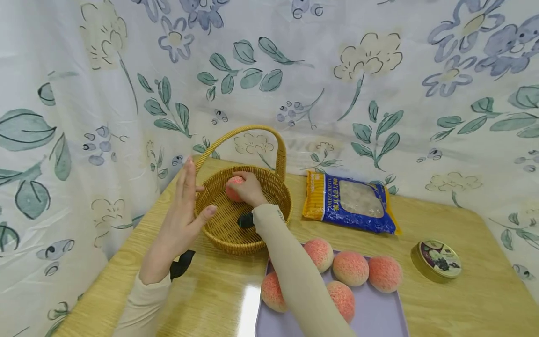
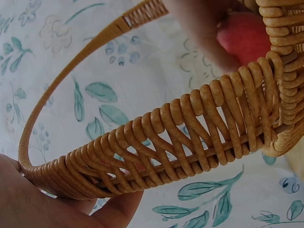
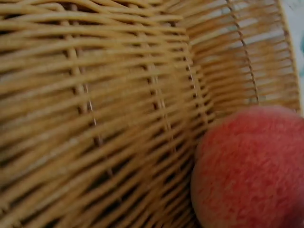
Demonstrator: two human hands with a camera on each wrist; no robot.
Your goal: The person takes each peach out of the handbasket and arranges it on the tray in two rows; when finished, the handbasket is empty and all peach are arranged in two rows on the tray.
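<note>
In the head view my right hand [image 1: 249, 188] reaches inside a wicker basket [image 1: 242, 249] and grips a pink peach [image 1: 234, 189] near its back wall. The right wrist view shows this peach [image 3: 254, 166] close beside the woven wall, with the fingers mostly out of sight. My left hand [image 1: 178, 215] is at the basket's left side, its fingers pointing upward and thumb apart. It touches the lower end of the basket's handle [image 2: 71, 178]. More peaches [image 1: 350, 268] lie on a lilac tray [image 1: 375, 318], partly covered by my right sleeve.
Right of the basket lies a blue and yellow bag of orecchiette [image 1: 351, 201]. A round tin [image 1: 438, 260] stands farther right on the wooden table [image 1: 476, 299]. A floral curtain [image 1: 320, 93] hangs behind and along the left side.
</note>
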